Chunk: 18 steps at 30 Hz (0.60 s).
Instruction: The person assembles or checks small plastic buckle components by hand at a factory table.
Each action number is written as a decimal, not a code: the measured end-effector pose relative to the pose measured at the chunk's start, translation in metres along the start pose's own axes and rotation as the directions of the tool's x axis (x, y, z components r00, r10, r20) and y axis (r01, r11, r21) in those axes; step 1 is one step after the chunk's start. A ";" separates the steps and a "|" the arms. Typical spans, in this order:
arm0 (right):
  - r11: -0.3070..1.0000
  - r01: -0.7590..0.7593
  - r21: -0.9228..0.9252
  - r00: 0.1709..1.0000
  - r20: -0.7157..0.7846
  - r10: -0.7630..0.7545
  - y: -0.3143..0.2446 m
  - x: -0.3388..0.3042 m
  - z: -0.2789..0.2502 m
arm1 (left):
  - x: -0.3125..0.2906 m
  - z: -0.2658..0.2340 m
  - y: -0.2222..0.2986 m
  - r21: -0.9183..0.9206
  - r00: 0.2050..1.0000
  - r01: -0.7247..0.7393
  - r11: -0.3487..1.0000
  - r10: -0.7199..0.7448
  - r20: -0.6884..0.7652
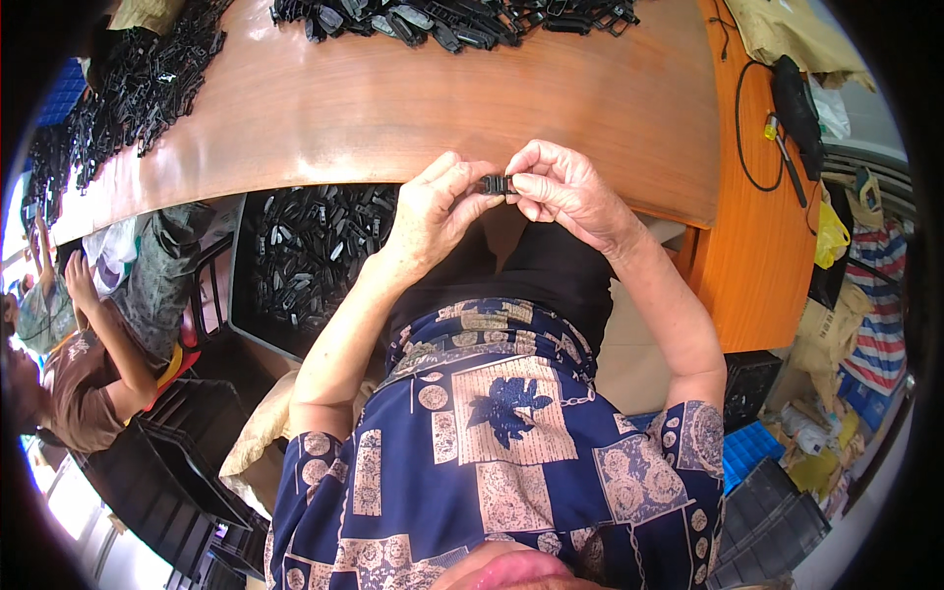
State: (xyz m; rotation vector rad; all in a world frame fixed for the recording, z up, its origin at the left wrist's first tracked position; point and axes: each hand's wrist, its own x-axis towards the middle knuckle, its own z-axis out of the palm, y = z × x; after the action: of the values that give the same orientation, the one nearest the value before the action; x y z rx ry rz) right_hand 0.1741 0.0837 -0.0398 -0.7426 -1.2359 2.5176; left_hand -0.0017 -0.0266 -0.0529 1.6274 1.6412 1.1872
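Pinching a small black piece (495, 185) from both sides, the hands nearly met at the near edge of the tabletop (472, 113). The left hand (431, 214) had thumb and fingertips clamped on the piece's left end; the right hand (568, 193) gripped its right end between thumb and forefinger, the other fingers curled beneath. Below that edge, left of the lap, a black tray (238, 265) held many loose black parts (324, 251). Farther from the near edge, a dark pile (452, 22) of similar parts lay across from the hands, and a larger heap (147, 88) spread toward the tabletop's left end. Just past the right edge, a slim black tool (791, 172) and a cord (742, 128) rested on an orange wooden surface (749, 187). Beyond the left end sat another person (87, 383) in a brown top, one hand raised.
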 end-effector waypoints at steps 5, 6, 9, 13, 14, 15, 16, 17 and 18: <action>0.997 -0.041 -0.060 0.999 0.002 0.041 -0.001 0.002 0.007 | -0.003 -0.005 0.002 0.029 0.998 -0.062 0.998 0.062 0.015; 0.997 -0.043 -0.059 0.999 0.001 0.043 0.000 0.002 0.007 | -0.004 -0.006 0.002 0.028 0.998 -0.060 0.998 0.060 0.017; 0.997 -0.042 -0.067 0.999 -0.009 0.042 0.000 0.004 0.009 | -0.005 -0.008 0.002 0.042 0.999 -0.041 0.998 0.041 0.020; 0.972 -0.125 -0.197 0.991 -0.077 0.112 -0.007 0.000 0.015 | -0.005 -0.014 0.008 0.084 0.996 -0.081 0.993 0.077 0.040; 0.963 -0.152 -0.224 0.987 -0.086 0.135 -0.009 0.000 0.015 | -0.005 -0.016 0.010 0.132 0.994 -0.099 0.986 0.093 0.056; 0.963 -0.153 -0.223 0.987 -0.087 0.137 -0.011 -0.001 0.016 | -0.006 -0.017 0.011 0.131 0.994 -0.098 0.986 0.091 0.056; 0.954 -0.188 -0.235 0.981 -0.096 0.169 -0.013 -0.001 0.018 | -0.007 -0.018 0.012 0.161 0.995 -0.087 0.983 0.078 0.063; 0.943 -0.222 -0.247 0.974 -0.110 0.200 -0.014 -0.002 0.018 | -0.007 -0.018 0.013 0.189 0.995 -0.079 0.979 0.067 0.071; 0.944 -0.221 -0.245 0.973 -0.114 0.198 -0.014 -0.002 0.016 | -0.007 -0.018 0.016 0.186 0.995 -0.082 0.979 0.069 0.074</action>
State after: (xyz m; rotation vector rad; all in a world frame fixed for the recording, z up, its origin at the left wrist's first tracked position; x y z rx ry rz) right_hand 0.1669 0.0810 -0.0203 -1.0873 -1.5447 2.4797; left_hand -0.0083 -0.0387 -0.0326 1.8406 1.7067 1.0261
